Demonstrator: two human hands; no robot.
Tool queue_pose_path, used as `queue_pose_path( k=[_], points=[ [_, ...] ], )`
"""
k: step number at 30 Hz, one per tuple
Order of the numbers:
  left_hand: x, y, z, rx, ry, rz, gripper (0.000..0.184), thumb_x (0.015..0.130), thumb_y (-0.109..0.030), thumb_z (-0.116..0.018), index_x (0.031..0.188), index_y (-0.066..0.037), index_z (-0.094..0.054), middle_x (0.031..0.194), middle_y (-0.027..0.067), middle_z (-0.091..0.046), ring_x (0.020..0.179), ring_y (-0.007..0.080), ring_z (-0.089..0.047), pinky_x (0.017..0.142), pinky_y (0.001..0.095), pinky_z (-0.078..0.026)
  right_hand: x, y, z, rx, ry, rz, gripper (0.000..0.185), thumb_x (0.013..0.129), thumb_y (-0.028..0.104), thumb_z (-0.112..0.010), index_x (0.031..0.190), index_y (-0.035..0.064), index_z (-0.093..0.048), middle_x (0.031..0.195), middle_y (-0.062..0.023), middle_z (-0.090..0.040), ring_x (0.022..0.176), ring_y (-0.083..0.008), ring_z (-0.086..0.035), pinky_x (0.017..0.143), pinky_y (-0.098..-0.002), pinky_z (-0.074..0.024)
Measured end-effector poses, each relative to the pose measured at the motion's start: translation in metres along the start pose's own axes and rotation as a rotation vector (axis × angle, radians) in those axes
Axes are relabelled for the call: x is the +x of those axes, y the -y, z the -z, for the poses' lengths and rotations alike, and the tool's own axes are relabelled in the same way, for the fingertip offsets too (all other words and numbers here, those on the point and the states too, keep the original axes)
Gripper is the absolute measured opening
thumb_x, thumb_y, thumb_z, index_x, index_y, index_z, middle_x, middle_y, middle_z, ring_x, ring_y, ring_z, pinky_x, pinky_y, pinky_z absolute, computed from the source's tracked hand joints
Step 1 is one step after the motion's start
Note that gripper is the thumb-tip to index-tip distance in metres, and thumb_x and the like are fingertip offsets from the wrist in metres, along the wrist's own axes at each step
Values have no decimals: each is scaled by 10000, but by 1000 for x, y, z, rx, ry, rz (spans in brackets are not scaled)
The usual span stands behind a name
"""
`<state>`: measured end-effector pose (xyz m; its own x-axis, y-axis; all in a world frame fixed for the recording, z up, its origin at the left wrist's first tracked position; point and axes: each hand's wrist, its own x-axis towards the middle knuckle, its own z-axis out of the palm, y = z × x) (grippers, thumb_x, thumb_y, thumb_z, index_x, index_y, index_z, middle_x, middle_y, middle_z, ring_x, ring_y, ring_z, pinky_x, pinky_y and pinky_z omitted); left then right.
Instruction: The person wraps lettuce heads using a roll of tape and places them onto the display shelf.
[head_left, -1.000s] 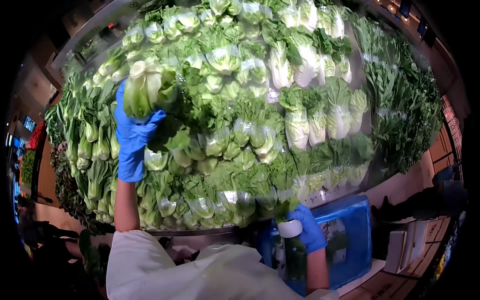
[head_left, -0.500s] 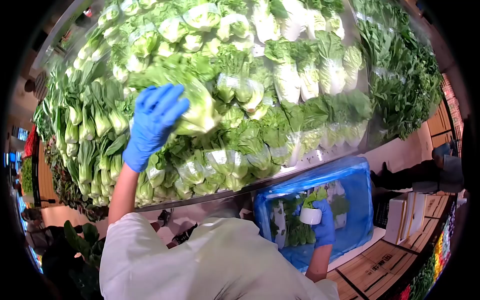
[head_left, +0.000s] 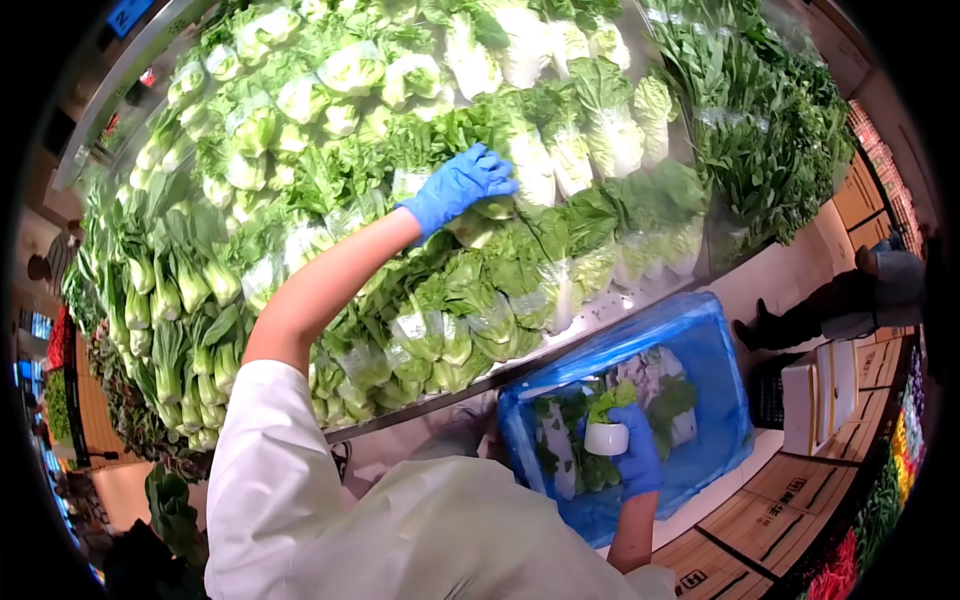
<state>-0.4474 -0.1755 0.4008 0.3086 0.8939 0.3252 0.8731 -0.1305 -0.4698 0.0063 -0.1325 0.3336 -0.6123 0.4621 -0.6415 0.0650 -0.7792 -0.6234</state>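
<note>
My left hand (head_left: 462, 188), in a blue glove, reaches across the sloped display with its fingers curled down over a bunch of lettuce (head_left: 495, 210). The bunch's pale base shows just below the fingers; the grip itself is partly hidden. My right hand (head_left: 636, 455), also gloved in blue, is closed around a white, round, cup-like thing (head_left: 606, 438). Light green leaves (head_left: 612, 402) stick out above it. This hand is over a blue-lined crate (head_left: 725, 400) that holds wrapped leafy greens (head_left: 672, 402).
Bok choy (head_left: 185, 280) fills the display's left side, napa cabbages (head_left: 612, 125) its upper right, and dark leafy greens (head_left: 750, 140) lie beyond a divider. The metal edge (head_left: 480, 385) runs below. White boxes (head_left: 815, 400) and a person (head_left: 870, 295) are at right.
My left hand has moved right, from the lettuce it held up onto the bunch farther along. My right hand stays over the crate with the white thing. The view has shifted slightly.
</note>
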Motion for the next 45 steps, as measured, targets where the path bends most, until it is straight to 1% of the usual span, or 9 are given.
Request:
queue_pose_path(
  k=[6, 15, 20, 23, 28, 32, 34, 43, 45],
  points=[
    [23, -1, -46, 158, 172, 68, 292, 752, -162, -508, 1040, -210, -506, 927, 27, -481, 905, 185, -477, 860, 328, -353, -10, -6, 1, 0, -12, 66, 271, 769, 131, -551, 1022, 36, -526, 914, -93, -605, 791, -219, -620, 713, -341, -520],
    [32, 17, -62, -240, 278, -64, 552, 630, -187, -630, 1168, -170, -507, 1036, 68, -501, 1057, 260, -450, 993, 419, -261, -22, -5, -8, -30, -63, 155, 225, 763, 147, -565, 973, 67, -557, 894, -58, -597, 782, -167, -597, 706, -295, -499],
    [60, 38, -30, -371, 756, -20, 740, 678, -143, -608, 1370, -208, -354, 1274, 112, -461, 1238, 275, -363, 1042, 460, -239, -32, -4, -5, 52, -77, 89, 227, 756, 151, -573, 968, 71, -564, 900, -54, -599, 795, -166, -600, 713, -301, -502],
    [64, 35, 27, -1084, 280, 310, 554, 782, -150, -592, 1313, -145, -436, 1302, 116, -464, 1196, 259, -430, 1027, 376, -310, -42, -18, 25, 107, -176, 146, 208, 761, 143, -580, 960, 81, -572, 893, -53, -600, 826, -172, -605, 727, -312, -508],
    [44, -63, 63, -1317, -373, 752, 296, 867, -1, -508, 1158, -30, -550, 1142, 88, -568, 1069, 167, -522, 926, 290, -405, -58, -113, 129, -51, -465, 282, 204, 782, 150, -584, 969, 71, -580, 901, -60, -602, 828, -180, -602, 731, -308, -503],
    [20, -195, 71, -1520, -4, 753, 233, 854, 63, -455, 1034, -6, -586, 971, 44, -585, 910, 121, -544, 834, 235, -422, -57, -145, 167, -1143, -574, 664, 257, 819, 187, -582, 1045, 63, -582, 907, -58, -604, 834, -170, -593, 737, -301, -490],
    [10, -245, 60, -1742, 133, 876, 205, 857, 64, -446, 985, -8, -590, 941, 29, -580, 859, 103, -537, 798, 219, -423, -46, -108, 131, 221, -565, 208, 288, 838, 199, -571, 1089, 57, -573, 950, -52, -604, 870, -163, -584, 769, -288, -473],
    [-34, -354, 23, -1770, 408, 804, 222, 883, 62, -419, 1015, -3, -586, 886, 15, -575, 836, 76, -521, 736, 203, -429, -17, -115, 155, -50, -442, 195, 288, 885, 248, -481, 1041, 51, -620, 966, -46, -616, 840, -140, -595, 734, -246, -474],
    [-33, -361, 12, -1810, 477, 1037, 201, 844, 63, -445, 951, 6, -605, 882, 40, -603, 837, 103, -550, 778, 225, -433, -27, -133, 170, -414, -456, 407, 303, 888, 253, -457, 1042, 46, -616, 949, -58, -619, 823, -142, -603, 708, -248, -484]
  ],
)
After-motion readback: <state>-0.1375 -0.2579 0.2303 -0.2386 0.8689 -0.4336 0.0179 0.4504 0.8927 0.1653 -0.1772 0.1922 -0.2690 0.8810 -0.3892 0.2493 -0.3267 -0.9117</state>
